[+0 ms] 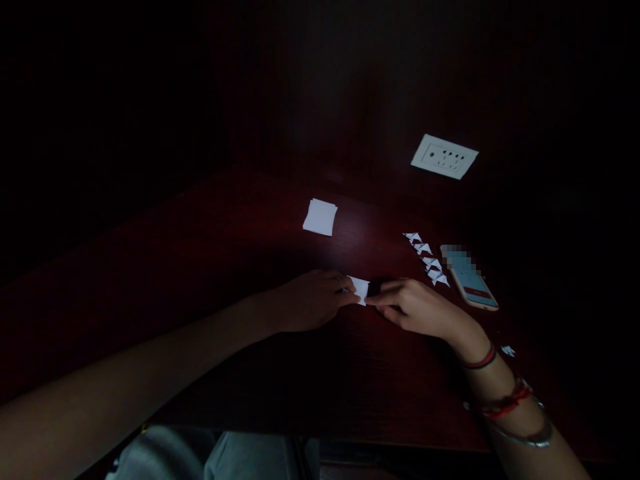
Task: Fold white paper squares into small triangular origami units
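Observation:
A small white piece of paper point(361, 289) lies on the dark red table between my two hands. My left hand point(317, 299), with a ring on one finger, has its fingers and thumb closed on the paper's left part and covers that side. From the right, my right hand point(413, 303) meets the paper's lower right edge with a fingertip, its other fingers bent. Farther back sits a stack of square white paper sheets point(321, 217). Several small folded paper pieces point(427, 259) lie in a slanting row beyond my right hand.
A phone point(470, 279) with a lit screen lies right of the folded pieces. Small white scraps point(508, 351) are near my right wrist. A socket plate point(445, 157) is on the dark wall behind. The table point(320, 393) ends in front of my lap.

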`<state>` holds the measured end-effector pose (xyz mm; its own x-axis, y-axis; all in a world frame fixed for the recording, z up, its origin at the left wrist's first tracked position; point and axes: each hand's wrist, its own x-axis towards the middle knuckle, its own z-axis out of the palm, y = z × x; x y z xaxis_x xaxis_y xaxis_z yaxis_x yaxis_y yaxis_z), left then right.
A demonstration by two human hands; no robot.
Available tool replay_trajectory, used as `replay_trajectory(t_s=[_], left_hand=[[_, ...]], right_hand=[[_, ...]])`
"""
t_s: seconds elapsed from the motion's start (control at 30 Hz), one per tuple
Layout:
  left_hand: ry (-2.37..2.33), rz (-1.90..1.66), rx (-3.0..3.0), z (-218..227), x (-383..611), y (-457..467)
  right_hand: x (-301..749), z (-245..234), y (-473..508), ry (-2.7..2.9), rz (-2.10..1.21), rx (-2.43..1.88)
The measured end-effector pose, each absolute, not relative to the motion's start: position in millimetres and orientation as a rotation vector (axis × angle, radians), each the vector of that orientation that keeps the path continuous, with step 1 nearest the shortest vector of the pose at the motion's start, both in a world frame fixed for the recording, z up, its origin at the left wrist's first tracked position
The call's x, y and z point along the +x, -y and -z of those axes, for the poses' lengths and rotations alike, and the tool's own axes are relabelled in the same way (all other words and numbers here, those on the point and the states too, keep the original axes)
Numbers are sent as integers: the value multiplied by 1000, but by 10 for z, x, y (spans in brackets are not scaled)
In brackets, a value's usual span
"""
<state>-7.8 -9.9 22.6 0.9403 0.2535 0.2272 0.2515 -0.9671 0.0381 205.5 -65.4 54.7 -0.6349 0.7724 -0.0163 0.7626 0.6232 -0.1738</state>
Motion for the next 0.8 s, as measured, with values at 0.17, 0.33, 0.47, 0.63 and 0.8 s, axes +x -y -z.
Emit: replay_trajectory(t_s=[0.17, 0.33, 0.47, 0.63, 0.8], left_hand=[[-406, -376, 3076, -204, -89, 88], [-421, -366, 3071, -219, -102, 100], [-452, -408, 3075, -216, -122, 97], [-427, -434, 3082, -171, -151, 73], [-449, -358, 3091, -229, -143, 101]], right_hand=[[2049, -580, 675, 2768, -343, -1290], [2024, -605, 687, 2766, -296, -1307], [2019, -591, 666, 2697, -131, -1378], [2032, -546, 648, 2690, -104, -1397], [2037, -510, 645, 2770, -73, -1390]])
